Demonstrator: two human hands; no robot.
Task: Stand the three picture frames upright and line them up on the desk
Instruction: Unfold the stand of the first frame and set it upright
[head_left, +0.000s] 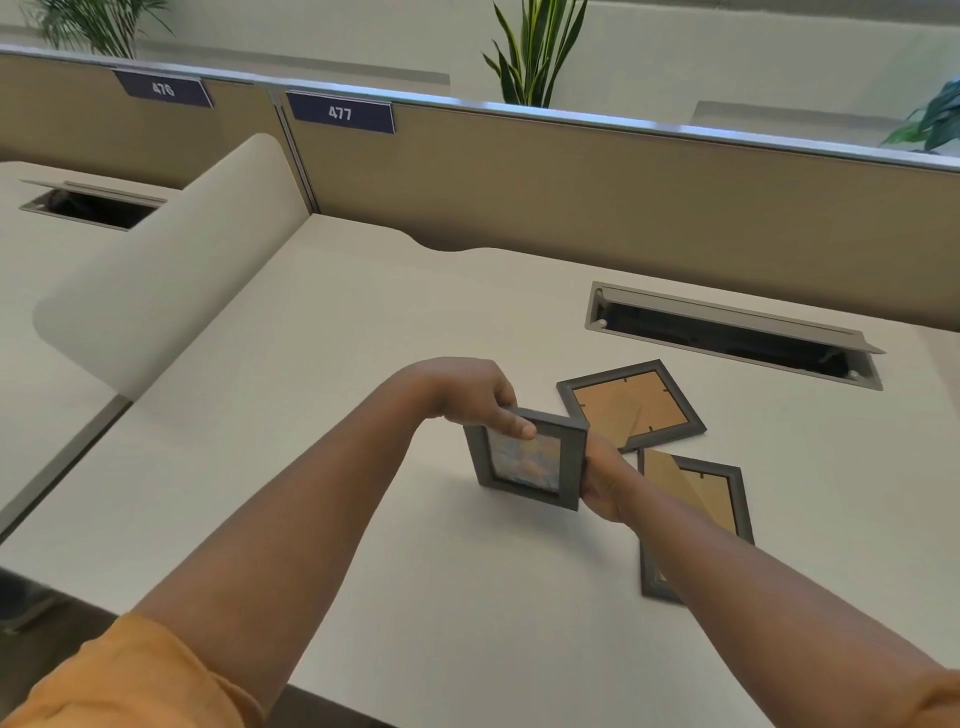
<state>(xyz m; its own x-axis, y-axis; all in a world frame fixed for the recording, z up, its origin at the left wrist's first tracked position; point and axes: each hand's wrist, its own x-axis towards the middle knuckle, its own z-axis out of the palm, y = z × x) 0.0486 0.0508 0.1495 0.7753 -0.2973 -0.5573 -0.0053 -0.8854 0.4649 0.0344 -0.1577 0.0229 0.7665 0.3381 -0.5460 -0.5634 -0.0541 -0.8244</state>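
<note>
Your left hand (470, 397) grips the top edge of the upright frame (527, 457), and your right hand (602, 480) clamps its right side, holding it near the middle of the desk (363, 322); two other frames (631, 402) (719, 488) lie face down just beside it

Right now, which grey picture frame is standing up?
The grey picture frame held by both hands; the two others, and, lie face down on the desk.
</note>
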